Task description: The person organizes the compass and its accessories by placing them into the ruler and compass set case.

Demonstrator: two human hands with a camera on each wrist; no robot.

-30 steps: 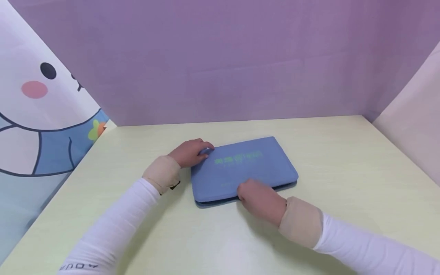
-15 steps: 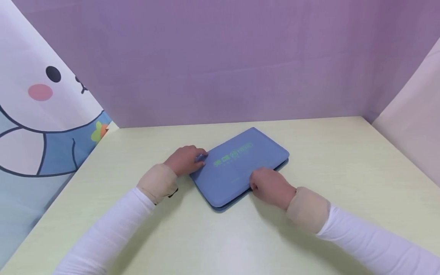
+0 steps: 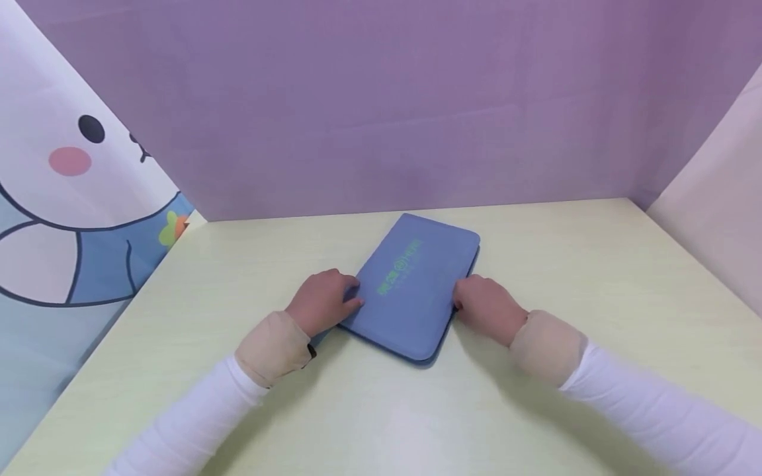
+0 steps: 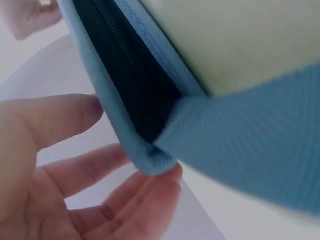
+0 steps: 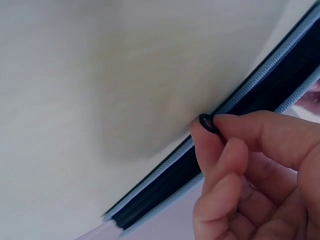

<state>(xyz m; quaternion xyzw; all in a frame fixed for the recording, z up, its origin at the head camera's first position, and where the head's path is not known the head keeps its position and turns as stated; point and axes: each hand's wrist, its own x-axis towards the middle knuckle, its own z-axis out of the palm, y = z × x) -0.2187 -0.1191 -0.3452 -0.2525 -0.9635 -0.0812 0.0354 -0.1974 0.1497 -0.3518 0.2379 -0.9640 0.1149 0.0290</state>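
Note:
A blue zip case (image 3: 417, 284) with green lettering lies askew on the table. My left hand (image 3: 321, 301) grips its left corner, where a blue fabric strap (image 4: 250, 140) hangs off. In the left wrist view, thumb and fingers bear on the cover's rim near the end of the zip (image 4: 120, 45). My right hand (image 3: 491, 307) is at the case's right edge. Up close in the right wrist view, its thumb and index finger pinch a small dark zip pull (image 5: 207, 123). The zip's dark tape shows between the two covers on both sides of the pull.
The pale table (image 3: 595, 284) runs back to a purple cloth wall (image 3: 381, 112). A printed cartoon cloth (image 3: 71, 198) borders the left side and a pale pink cloth (image 3: 720, 192) the right.
The zip case has turned counterclockwise, from lying wide to pointing away. My right hand has moved right and away along its edge. The left hand has come slightly nearer, still at its corner.

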